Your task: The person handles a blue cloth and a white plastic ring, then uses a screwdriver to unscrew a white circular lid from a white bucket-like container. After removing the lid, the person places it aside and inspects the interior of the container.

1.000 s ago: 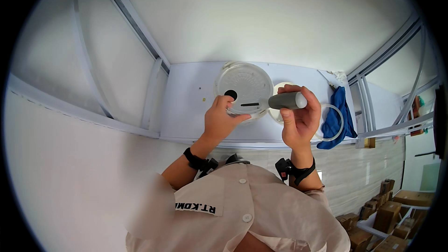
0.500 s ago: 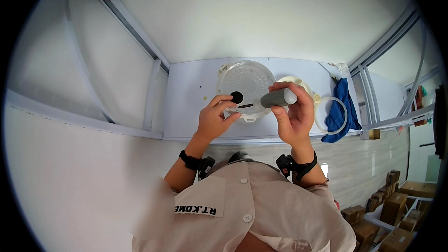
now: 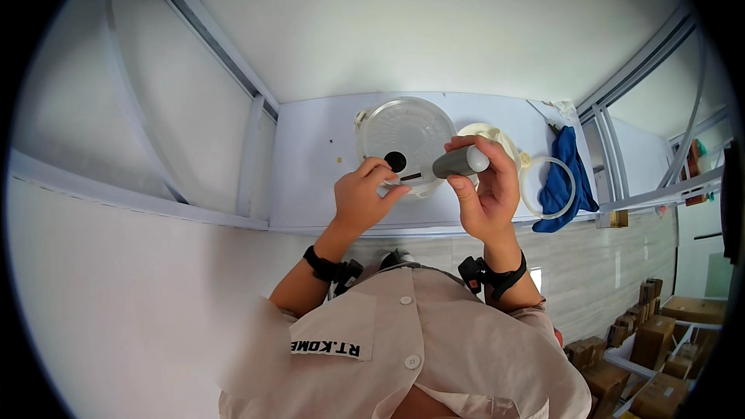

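Two bare hands meet above a narrow white shelf. The right hand (image 3: 485, 194) wraps its fingers around a grey cylinder (image 3: 459, 162), held level with its pale end pointing right. The left hand (image 3: 363, 195) pinches a small black part (image 3: 396, 161) at the cylinder's dark tip. Just behind them on the shelf (image 3: 310, 163) lies a clear round lid (image 3: 407, 130). Further right sit a white ring (image 3: 546, 186) and a blue cloth (image 3: 570, 171), touching. Cardboard boxes (image 3: 660, 341) stand on the floor, lower right.
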`<state>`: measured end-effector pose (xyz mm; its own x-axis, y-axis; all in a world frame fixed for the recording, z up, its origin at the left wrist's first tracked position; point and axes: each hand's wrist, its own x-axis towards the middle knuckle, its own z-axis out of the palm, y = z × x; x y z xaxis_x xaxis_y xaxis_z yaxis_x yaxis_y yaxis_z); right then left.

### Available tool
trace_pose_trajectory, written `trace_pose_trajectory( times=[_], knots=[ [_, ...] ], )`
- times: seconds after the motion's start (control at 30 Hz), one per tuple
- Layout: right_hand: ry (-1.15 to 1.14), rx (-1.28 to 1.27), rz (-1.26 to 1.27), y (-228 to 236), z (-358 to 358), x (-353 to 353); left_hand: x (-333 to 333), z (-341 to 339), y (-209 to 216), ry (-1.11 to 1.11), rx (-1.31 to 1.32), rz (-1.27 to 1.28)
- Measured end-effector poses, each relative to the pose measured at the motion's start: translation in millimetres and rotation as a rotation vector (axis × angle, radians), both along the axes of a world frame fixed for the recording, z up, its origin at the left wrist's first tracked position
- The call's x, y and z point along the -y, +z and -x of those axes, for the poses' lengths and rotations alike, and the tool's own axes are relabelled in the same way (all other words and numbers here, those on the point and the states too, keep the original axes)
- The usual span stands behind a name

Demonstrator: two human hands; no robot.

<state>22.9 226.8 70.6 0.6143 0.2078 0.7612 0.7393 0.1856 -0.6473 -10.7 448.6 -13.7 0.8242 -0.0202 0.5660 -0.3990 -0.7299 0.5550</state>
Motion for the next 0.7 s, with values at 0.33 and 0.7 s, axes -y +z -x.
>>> trace_pose_trajectory(
  times=[0.33, 0.7],
  knots=[
    [-0.097, 0.024, 0.054, 1, 3, 2, 15, 2, 3, 0.078, -0.02, -0.026],
    [-0.237, 0.169, 0.079, 2, -6, -7, 16, 2, -10, -0.003, -0.044, 0.104]
  ],
)
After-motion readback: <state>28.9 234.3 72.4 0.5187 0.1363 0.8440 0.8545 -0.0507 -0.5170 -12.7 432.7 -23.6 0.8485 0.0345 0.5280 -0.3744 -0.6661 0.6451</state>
